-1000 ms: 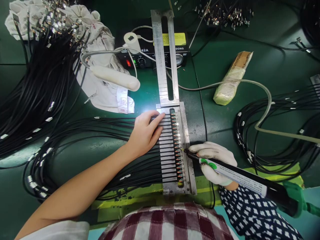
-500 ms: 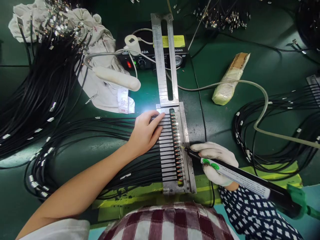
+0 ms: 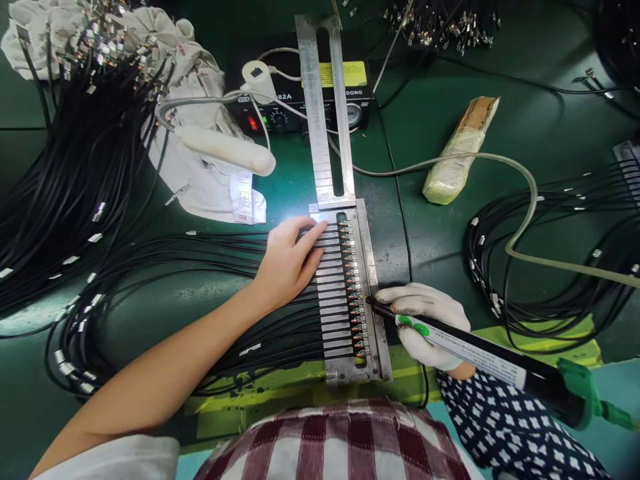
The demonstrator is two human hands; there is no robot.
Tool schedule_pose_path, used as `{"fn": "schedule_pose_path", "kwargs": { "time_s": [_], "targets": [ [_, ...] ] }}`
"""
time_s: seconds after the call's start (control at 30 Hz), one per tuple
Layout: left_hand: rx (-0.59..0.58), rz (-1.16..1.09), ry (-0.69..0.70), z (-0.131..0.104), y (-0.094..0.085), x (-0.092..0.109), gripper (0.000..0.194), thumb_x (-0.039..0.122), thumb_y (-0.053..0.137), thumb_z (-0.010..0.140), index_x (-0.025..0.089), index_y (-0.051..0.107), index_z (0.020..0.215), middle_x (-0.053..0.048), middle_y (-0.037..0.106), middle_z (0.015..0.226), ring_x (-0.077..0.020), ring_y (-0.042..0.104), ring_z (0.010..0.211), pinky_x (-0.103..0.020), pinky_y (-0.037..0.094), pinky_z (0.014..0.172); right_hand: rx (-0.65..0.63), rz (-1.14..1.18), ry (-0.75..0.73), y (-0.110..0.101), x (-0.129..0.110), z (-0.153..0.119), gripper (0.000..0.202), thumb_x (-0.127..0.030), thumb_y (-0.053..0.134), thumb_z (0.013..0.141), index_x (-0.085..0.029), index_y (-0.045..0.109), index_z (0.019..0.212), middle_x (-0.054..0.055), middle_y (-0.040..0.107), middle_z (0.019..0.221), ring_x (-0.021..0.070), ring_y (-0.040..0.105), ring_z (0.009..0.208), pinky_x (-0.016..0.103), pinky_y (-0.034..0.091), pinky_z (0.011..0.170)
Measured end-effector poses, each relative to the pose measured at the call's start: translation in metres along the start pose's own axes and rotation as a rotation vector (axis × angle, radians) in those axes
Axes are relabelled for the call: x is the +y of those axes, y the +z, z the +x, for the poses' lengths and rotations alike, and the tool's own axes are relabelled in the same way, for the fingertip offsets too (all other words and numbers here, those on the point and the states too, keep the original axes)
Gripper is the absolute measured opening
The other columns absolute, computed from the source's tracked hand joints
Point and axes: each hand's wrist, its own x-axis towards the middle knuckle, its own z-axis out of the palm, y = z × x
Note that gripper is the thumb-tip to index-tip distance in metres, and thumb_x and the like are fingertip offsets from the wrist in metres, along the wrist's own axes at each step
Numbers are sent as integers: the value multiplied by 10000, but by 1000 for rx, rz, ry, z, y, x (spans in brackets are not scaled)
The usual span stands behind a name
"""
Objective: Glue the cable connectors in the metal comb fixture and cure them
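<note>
My bare left hand (image 3: 286, 263) lies over the upper left part of a slotted metal fixture (image 3: 336, 363), fingers stretched out on the black cables (image 3: 220, 248). Those cables sit side by side in the fixture's slots. Their stripped ends, with small metal connectors (image 3: 357, 319), line up along its right side. In a white glove, my right hand (image 3: 433, 319) is closed around a black dispensing syringe (image 3: 465, 345) with a white label and green fitting. Its thin tip points left at the connector row, around the middle; whether it touches one I cannot tell.
Behind the fixture stands a black dispenser controller (image 3: 280, 100), partly covered by a slotted metal bar (image 3: 313, 113). A white lamp (image 3: 225, 148) shines beside my left hand. Cable bundles (image 3: 100, 140) lie left, coiled cables (image 3: 480, 280) right, and a wrapped block (image 3: 460, 150) farther back.
The syringe tip has shifted slightly toward me along the connector row, with my right hand. My left hand keeps its place on the fixture. The whole view has moved a little.
</note>
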Motion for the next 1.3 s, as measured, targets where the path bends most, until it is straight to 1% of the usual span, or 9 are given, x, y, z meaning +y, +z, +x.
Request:
{"fn": "schedule_pose_path", "kwargs": {
  "time_s": [0.2, 0.47, 0.57, 0.83, 0.97, 1.1, 1.3],
  "targets": [
    [5, -8, -1, 0, 0, 0, 409, 252, 434, 997, 202, 497, 1397, -149, 529, 1303, -284, 493, 1221, -468, 394, 1021, 6, 17, 5, 0, 0, -2, 191, -174, 682, 760, -191, 677, 950, 109, 776, 948, 240, 754, 808, 346, 599, 677],
    [12, -4, 4, 0, 0, 0, 411, 244, 449, 992, 209, 496, 1399, -146, 531, 1301, -285, 502, 1218, -471, 405, 1013, 7, 14, -26, 1, -3, 2, 149, -200, 650, 787, -194, 673, 935, 107, 780, 898, 238, 758, 773, 334, 594, 634],
    [17, 1, 14, 0, 0, 1, 400, 238, 447, 992, 188, 505, 1385, -154, 535, 1293, -287, 505, 1211, -465, 413, 1001, 12, 3, -35, 0, -4, 4, 142, -195, 640, 791, -197, 669, 930, 104, 781, 882, 237, 760, 758, 332, 592, 626],
    [8, -2, 14, 0, 1, 0, 402, 236, 438, 994, 167, 498, 1386, -163, 525, 1299, -296, 490, 1230, -474, 412, 1010, 18, -20, -34, 0, -4, 4, 123, -188, 629, 798, -198, 660, 917, 101, 780, 871, 230, 759, 756, 338, 601, 650],
    [8, -7, 5, 0, 2, -1, 408, 241, 430, 999, 189, 487, 1399, -157, 525, 1306, -297, 491, 1233, -487, 410, 1021, 3, -28, -14, -1, -5, 3, 120, -188, 628, 799, -199, 661, 914, 105, 778, 891, 230, 756, 773, 344, 606, 664],
    [10, -6, -2, -1, 3, -1, 410, 244, 427, 1001, 203, 480, 1406, -152, 525, 1312, -295, 494, 1234, -487, 414, 1022, -4, -28, -1, -1, -7, 3, 103, -205, 615, 815, -205, 658, 908, 108, 777, 894, 230, 752, 767, 344, 605, 645],
    [23, 14, 7, -1, 3, 1, 387, 239, 432, 1002, 172, 500, 1377, -158, 531, 1301, -289, 500, 1224, -470, 426, 1011, 1, -6, -24, -1, -7, 5, 111, -206, 612, 813, -209, 655, 915, 100, 776, 886, 232, 754, 768, 343, 602, 653]
  ]
}}
